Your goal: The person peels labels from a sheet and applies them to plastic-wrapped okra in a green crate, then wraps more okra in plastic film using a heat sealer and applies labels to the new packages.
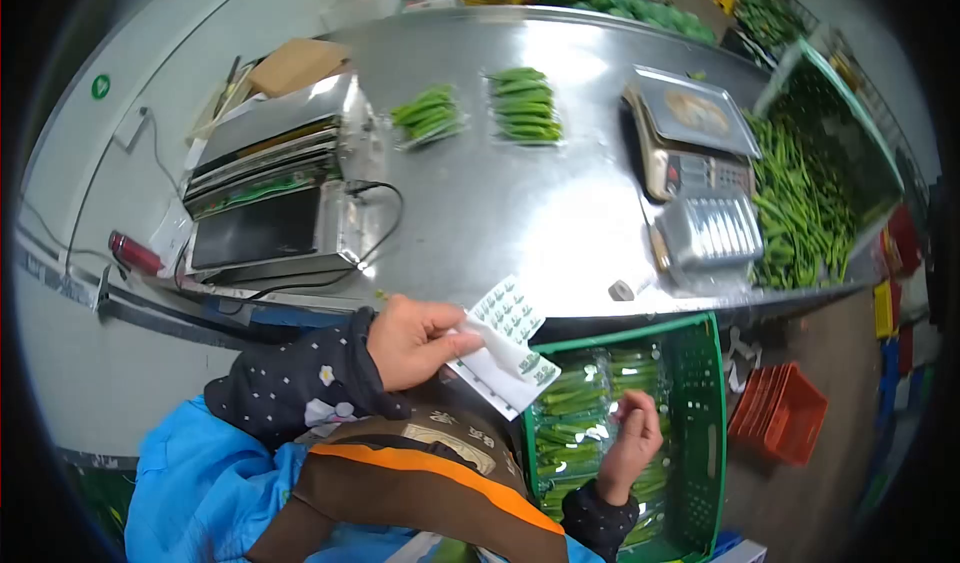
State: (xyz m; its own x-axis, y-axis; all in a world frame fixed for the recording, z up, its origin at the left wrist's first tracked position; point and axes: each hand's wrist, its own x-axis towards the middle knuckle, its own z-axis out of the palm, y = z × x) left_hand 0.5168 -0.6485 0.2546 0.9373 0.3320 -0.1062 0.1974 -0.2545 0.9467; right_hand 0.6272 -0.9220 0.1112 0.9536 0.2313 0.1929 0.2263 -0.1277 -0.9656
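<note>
My left hand [410,343] pinches sheets of white stickers [508,313] printed with small green marks, the lower one folded over. Below and to the right, my right hand [637,438] is over the green crate [708,413], its fingers curled together. Whether anything small sits between those fingertips, I cannot make out. Inside the crate lie several clear-wrapped packs of green peppers [570,433]. On the metal table [450,233], two more wrapped packs, a smaller pack [427,115] and a larger pack [525,106], lie apart from each other.
A wrapping machine [270,183] with a cable stands at the left of the table. At the right are a weighing scale [690,133], stacked clear trays [708,228] and a tipped crate of loose peppers [800,203]. Red baskets [780,413] stand on the floor.
</note>
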